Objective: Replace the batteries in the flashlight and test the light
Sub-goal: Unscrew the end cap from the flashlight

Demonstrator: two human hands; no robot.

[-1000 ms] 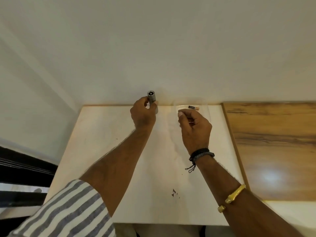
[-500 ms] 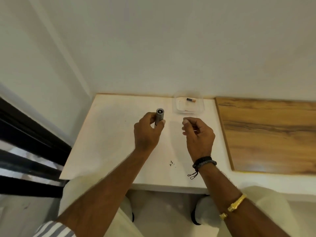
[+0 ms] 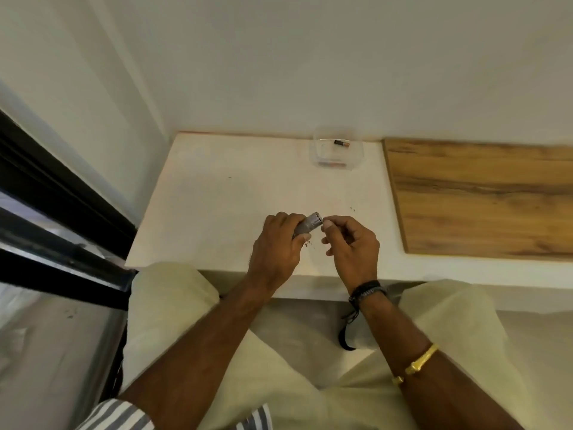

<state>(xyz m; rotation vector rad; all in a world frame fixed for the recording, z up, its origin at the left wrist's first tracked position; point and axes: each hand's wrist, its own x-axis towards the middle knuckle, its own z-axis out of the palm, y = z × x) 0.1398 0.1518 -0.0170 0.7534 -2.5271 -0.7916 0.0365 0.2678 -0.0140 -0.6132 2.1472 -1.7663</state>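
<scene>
**Flashlight's open end points right, straight at the right-hand fingertips**

Flashlight (image 3: 307, 225) is in the left hand (image 3: 276, 246), fingers wrapped round the rear of the barrel, held just above the near part of the white table (image 3: 217, 197). Long axis runs lower-left to upper-right and is tilted up a little. The exposed end faces the right hand (image 3: 355, 243).

Right hand sits just beside that end. Thumb and index fingertips (image 3: 327, 224) are drawn together, almost touching the rim, with the other fingers curled under. Can't tell whether they pinch a cell, a cap or nothing; whatever is there is hidden.

Spare stock: a clear container (image 3: 356, 156) at the table's far edge by the wall, well apart from both hands. One battery (image 3: 341, 144) is visible inside, and what looks like a second lies at its near wall. Wooden board (image 3: 480, 197) lies to the right, not involved.

My read: we're at the load or extract step at the barrel mouth. The move is along the barrel axis, so the right hand needs to line up with that tilt, not come in square. The right hand is the nearer one to the opening and the left only steadies. Risk: a cocked entry jams at the rim.
</scene>
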